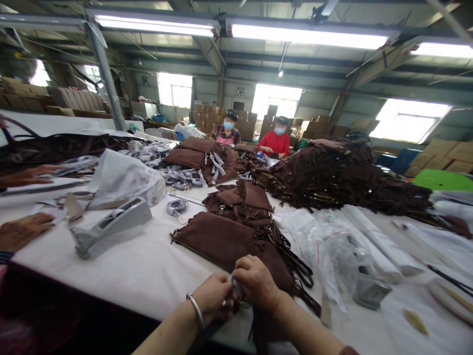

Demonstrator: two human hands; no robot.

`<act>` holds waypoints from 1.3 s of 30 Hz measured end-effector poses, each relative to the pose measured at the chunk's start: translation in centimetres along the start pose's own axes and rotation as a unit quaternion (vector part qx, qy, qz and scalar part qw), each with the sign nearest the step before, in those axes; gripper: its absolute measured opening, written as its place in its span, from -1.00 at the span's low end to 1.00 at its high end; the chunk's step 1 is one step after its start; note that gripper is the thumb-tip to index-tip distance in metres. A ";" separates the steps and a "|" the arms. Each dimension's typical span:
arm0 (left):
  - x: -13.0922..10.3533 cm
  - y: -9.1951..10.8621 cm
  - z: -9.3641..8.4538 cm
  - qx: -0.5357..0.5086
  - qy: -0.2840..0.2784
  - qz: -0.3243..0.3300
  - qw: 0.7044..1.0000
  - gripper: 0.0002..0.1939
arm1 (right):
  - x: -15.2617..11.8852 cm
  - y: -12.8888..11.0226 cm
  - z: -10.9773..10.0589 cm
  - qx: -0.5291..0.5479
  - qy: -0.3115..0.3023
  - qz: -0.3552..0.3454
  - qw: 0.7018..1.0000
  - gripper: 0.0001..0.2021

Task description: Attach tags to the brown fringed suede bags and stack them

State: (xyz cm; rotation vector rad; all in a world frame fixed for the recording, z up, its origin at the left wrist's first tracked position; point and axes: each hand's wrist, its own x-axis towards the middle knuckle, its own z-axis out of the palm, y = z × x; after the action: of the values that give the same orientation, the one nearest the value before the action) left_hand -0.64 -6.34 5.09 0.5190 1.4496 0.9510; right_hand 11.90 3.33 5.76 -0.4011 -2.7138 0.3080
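Observation:
My left hand [214, 296], with a bangle on the wrist, is closed at the table's front edge. Against it, my right hand [255, 282] is closed too. Between them they pinch the end of a strap with pale, plastic-like wrapping [234, 286]; the fingers hide most of it. A dark band hangs below the left hand. Just beyond my hands lies a flat brown suede-like bag [218, 237] with a zip along its edge. More brown fringed bags [244, 197] with metal clips and dark straps [295, 259] lie behind and right of it.
A grey tape dispenser [111, 227] stands left, another [370, 291] right beside crumpled clear plastic [332, 241]. Wrapped straps [181, 180] and a tall bag pile [325, 172] lie further back. Another person's hand [25, 229] rests at left; two people [274, 143] sit opposite.

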 end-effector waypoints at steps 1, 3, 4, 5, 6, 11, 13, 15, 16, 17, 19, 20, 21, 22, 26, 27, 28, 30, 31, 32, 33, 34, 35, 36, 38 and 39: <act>-0.1 -0.1 -0.1 0.007 0.008 0.002 1.000 -0.78 | 0.2 0.1 0.2 -0.008 -0.008 -0.018 1.000 -0.93; -0.2 -0.4 -0.4 0.024 0.030 0.007 0.999 -0.83 | 0.3 0.2 0.6 -0.019 -0.026 -0.048 0.998 -0.95; -0.3 -0.6 -0.5 0.043 0.045 0.015 0.998 -0.85 | 0.3 0.3 0.7 -0.022 -0.034 -0.057 0.998 -0.95; -0.5 -0.8 -0.7 0.076 0.062 0.036 0.995 -0.88 | 0.4 0.3 0.9 -0.023 -0.043 -0.062 0.997 -0.95; -0.6 -0.9 -0.8 0.121 0.080 0.066 0.987 -0.89 | 0.4 0.3 1.0 -0.023 -0.051 -0.062 0.997 -0.94; -1.8 -2.0 -1.2 0.370 0.152 0.210 0.892 -0.83 | 1.2 -0.4 0.7 0.010 -0.104 -0.011 0.995 -0.91; -2.2 -2.2 -1.1 0.428 0.166 0.196 0.866 -0.74 | 1.8 -0.6 0.4 0.027 -0.114 0.013 0.993 -0.87; -2.5 -2.2 -1.1 0.465 0.170 0.188 0.848 -0.67 | 2.2 -0.6 0.3 0.037 -0.125 0.016 0.991 -0.81; -2.6 -2.2 -1.0 0.476 0.169 0.191 0.842 -0.65 | 2.3 -0.5 0.3 0.040 -0.132 0.009 0.990 -0.81; -2.8 -2.1 -1.0 0.484 0.166 0.197 0.836 -0.64 | 2.4 -0.4 0.4 0.044 -0.138 -0.001 0.989 -0.82; -2.9 -2.1 -1.0 0.499 0.163 0.203 0.827 -0.62 | 2.4 -0.2 0.6 0.051 -0.145 -0.019 0.988 -0.84; -2.9 -2.2 -1.0 0.508 0.164 0.200 0.822 -0.62 | 2.4 -0.1 0.7 0.054 -0.144 -0.026 0.988 -0.84; -2.9 -2.3 -1.0 0.516 0.165 0.197 0.817 -0.63 | 2.3 -0.1 0.8 0.053 -0.142 -0.033 0.988 -0.84; -2.8 -2.4 -1.0 0.520 0.166 0.196 0.815 -0.65 | 2.3 -0.2 0.9 0.047 -0.137 -0.039 0.989 -0.84; -2.1 -2.8 -1.3 0.451 0.161 0.223 0.849 -0.67 | 1.8 -0.7 0.9 -0.013 -0.112 -0.066 0.991 -0.93; -2.0 -2.7 -1.3 0.403 0.150 0.224 0.875 -0.66 | 1.7 -0.9 0.9 -0.024 -0.106 -0.069 0.992 -0.95; -1.8 -2.5 -1.4 0.335 0.131 0.201 0.911 -0.66 | 1.5 -1.1 0.9 -0.029 -0.099 -0.070 0.992 -0.96; -1.8 -2.0 -1.6 0.178 0.079 0.104 0.975 -0.67 | 1.1 -1.3 0.9 -0.022 -0.082 -0.064 0.994 -0.95; -1.8 -1.8 -1.6 0.109 0.051 0.047 0.992 -0.68 | 0.9 -1.3 1.0 -0.014 -0.072 -0.061 0.995 -0.94; -1.9 -1.6 -1.7 0.052 0.025 -0.002 0.998 -0.68 | 0.7 -1.3 1.1 -0.006 -0.060 -0.061 0.996 -0.93; -2.0 -1.4 -1.8 0.011 0.005 -0.032 0.999 -0.67 | 0.6 -1.3 1.3 0.001 -0.049 -0.064 0.997 -0.93; -2.1 -1.3 -1.8 -0.012 -0.007 -0.041 0.999 -0.67 | 0.4 -1.2 1.4 0.007 -0.038 -0.068 0.997 -0.92; -2.2 -1.2 -1.8 -0.022 -0.015 -0.038 0.999 -0.67 | 0.3 -1.1 1.6 0.012 -0.028 -0.070 0.997 -0.91; -2.2 -1.2 -1.8 -0.033 -0.022 -0.034 0.999 -0.66 | 0.3 -1.0 1.7 0.017 -0.019 -0.072 0.997 -0.91; -2.2 -1.3 -1.6 -0.035 -0.025 -0.014 0.999 -0.61 | 0.2 -0.7 2.0 0.024 -0.004 -0.080 0.996 -0.90; -2.2 -1.4 -1.5 -0.031 -0.021 -0.003 0.999 -0.59 | 0.2 -0.6 2.1 0.021 0.003 -0.090 0.996 -0.91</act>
State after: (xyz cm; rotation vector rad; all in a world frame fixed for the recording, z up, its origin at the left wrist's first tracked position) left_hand -1.48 -9.23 5.09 0.4863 1.3795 0.9708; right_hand 10.70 2.49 4.09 -0.1443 -2.7088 0.3126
